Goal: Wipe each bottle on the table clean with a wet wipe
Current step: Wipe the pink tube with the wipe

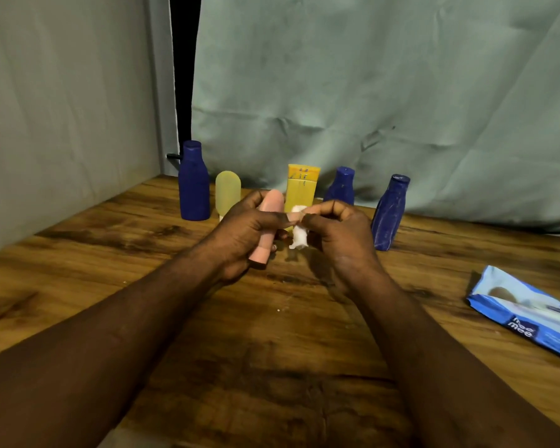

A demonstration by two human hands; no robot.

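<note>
- Left hand (240,234) grasps the pink bottle (270,221) above the counter (143,270).
- Right hand (340,234) pinches a white wipe (299,234) against the bottle's side.
- Five other bottles stand behind.

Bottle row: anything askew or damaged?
The rightmost blue bottle leans, top to the right, and shows pale scuffs; the wide lens may exaggerate the lean. A few white specks lie on the table.
</note>
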